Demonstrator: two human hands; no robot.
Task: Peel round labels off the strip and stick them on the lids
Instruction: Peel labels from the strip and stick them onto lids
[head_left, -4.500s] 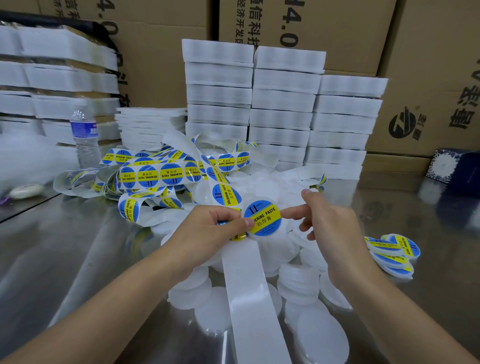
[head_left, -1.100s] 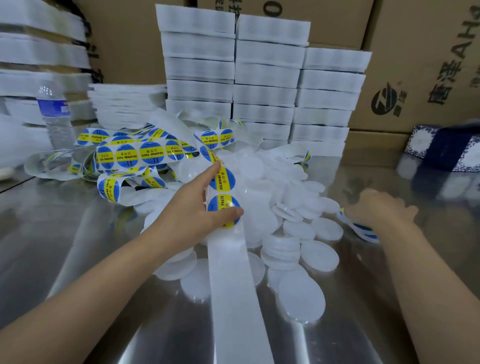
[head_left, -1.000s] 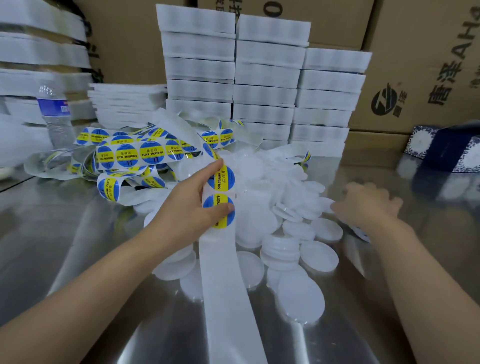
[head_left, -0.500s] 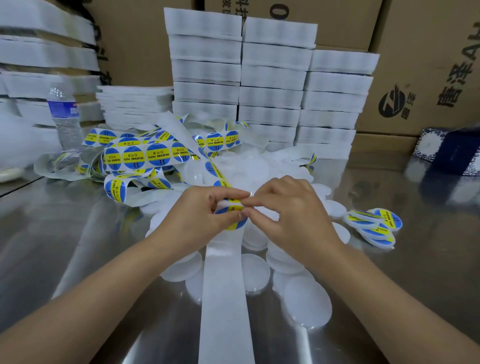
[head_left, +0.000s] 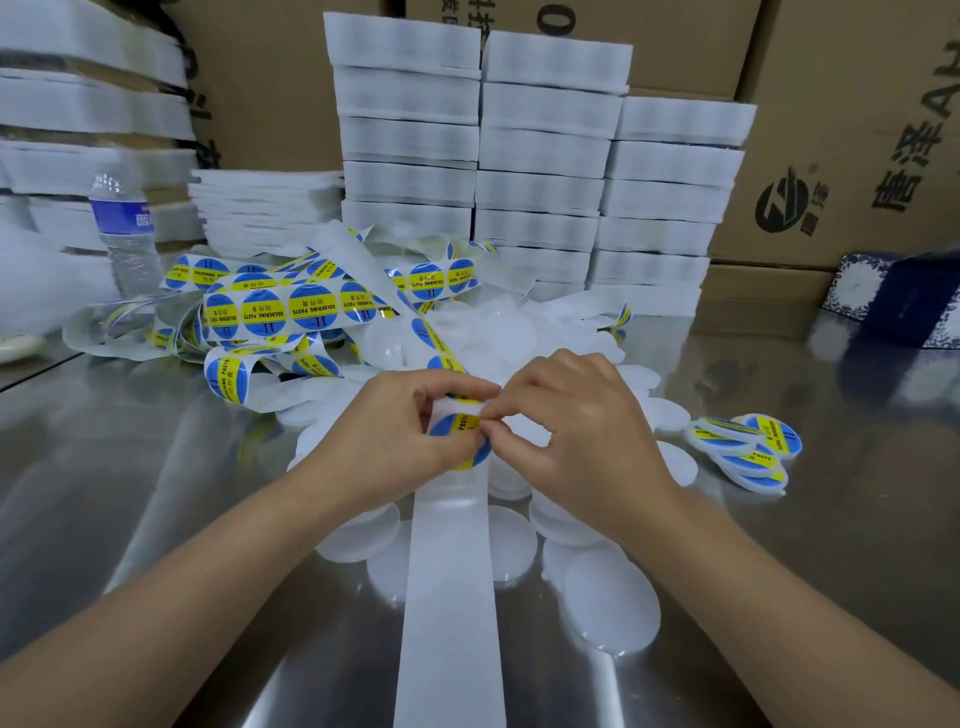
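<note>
Meanwhile, both hands met over the heap of plain white lids (head_left: 610, 605) in the middle of the steel table (head_left: 156, 493). The left hand (head_left: 400, 436) had its fingers curled around the strip (head_left: 449, 597), holding it at the place where a blue and yellow round label (head_left: 460, 422) sat, and the bare part of the strip ran down from there toward the person. The right hand (head_left: 587, 441) pinched the edge of this label between thumb and forefinger; how far the label was lifted from the backing, I could not tell. Right of the hands, apart from the heap, lay a few labelled lids (head_left: 748, 452) overlapping each other. Behind the heap, more strip lay in a loose tangle (head_left: 291, 309) with many labels on it, near a water bottle (head_left: 127, 234), and stacks of white trays (head_left: 540, 156) stood before cardboard boxes (head_left: 857, 130).
</note>
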